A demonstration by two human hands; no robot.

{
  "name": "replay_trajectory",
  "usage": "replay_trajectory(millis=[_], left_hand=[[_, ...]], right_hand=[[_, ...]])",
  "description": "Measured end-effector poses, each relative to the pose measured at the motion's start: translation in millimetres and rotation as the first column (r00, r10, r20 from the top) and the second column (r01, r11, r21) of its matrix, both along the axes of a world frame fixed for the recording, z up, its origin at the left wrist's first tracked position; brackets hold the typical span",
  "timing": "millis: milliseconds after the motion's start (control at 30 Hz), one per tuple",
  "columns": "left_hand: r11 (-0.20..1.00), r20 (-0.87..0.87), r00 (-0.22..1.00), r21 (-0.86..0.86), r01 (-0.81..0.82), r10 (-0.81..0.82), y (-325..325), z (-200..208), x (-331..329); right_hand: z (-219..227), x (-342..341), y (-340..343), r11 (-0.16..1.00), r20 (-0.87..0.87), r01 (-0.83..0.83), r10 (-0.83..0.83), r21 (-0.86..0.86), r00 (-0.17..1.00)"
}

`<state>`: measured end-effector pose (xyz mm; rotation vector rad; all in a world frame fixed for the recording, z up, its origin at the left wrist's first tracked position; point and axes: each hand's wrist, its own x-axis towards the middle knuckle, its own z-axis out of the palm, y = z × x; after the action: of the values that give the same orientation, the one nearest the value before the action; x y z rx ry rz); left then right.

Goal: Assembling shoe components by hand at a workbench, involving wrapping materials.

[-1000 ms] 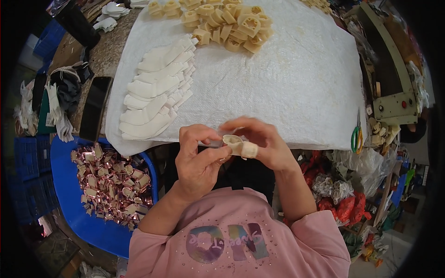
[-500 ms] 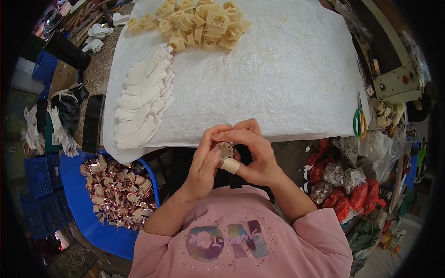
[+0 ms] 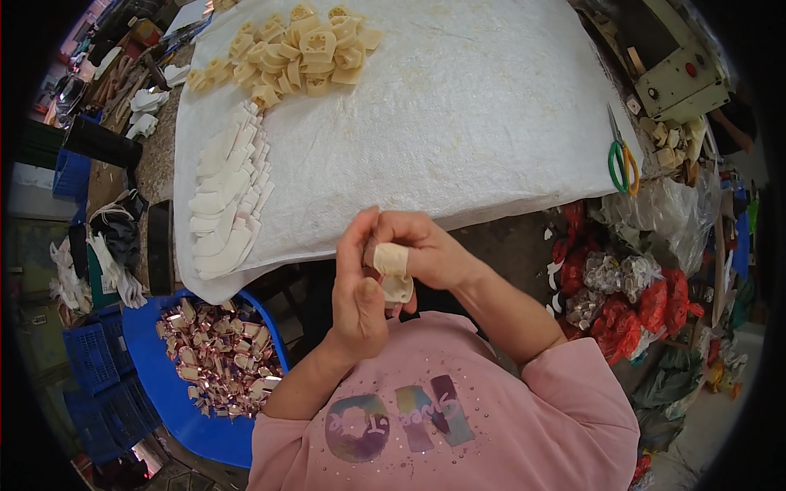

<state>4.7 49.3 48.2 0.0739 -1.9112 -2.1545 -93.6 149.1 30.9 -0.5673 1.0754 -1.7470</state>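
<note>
In front of my chest, both hands are closed round a small hollow beige piece (image 3: pixel 398 289). My left hand (image 3: pixel 359 307) cups it from the left, thumb upright beside it. From the right, my right hand (image 3: pixel 438 255) bends its fingers over the top, and a cream wrap like tape (image 3: pixel 390 259) covers that thumb's tip. Fingers hide much of the piece, so its outer side cannot be made out. Beyond, on the white-covered table (image 3: pixel 368 155), lie overlapping rows of white curved strips (image 3: pixel 225 196) and a heap of cream hollow pieces (image 3: pixel 303 53).
A blue tub (image 3: pixel 184 425) at the lower left holds many shiny pinkish pieces (image 3: pixel 217 356). Scissors (image 3: pixel 622 164) with green and orange handles lie at the table's right edge. Red plastic bags (image 3: pixel 634 315) and clear bags stand at the right, below a machine box (image 3: pixel 684 86).
The hollow piece has been turned in my hands and now sits lower, below my right thumb. My right wrist has risen. The whole view has shifted and tilted slightly.
</note>
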Motion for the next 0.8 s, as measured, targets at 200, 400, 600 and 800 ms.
replay_trajectory(millis=[200,400,600,800], left_hand=[[0.999,-0.051,0.998,-0.025,0.028,-0.03,5,2,10],[0.981,-0.073,0.986,-0.11,-0.159,0.152,6,1,9],[0.974,-0.079,0.974,0.096,-0.204,0.212,4,5,5],[0.975,-0.134,0.966,0.032,-0.218,0.22,7,-2,9]], right_hand=[[3,21,9,0.985,-0.329,0.144,-0.169,-0.1,0.929],[-15,49,1,0.892,-0.627,0.371,-0.447,-0.258,0.638],[-5,59,-5,0.891,-0.193,0.348,-0.411,-0.292,0.891],[-9,57,-14,0.82,-0.522,0.433,-0.573,-0.375,0.632]])
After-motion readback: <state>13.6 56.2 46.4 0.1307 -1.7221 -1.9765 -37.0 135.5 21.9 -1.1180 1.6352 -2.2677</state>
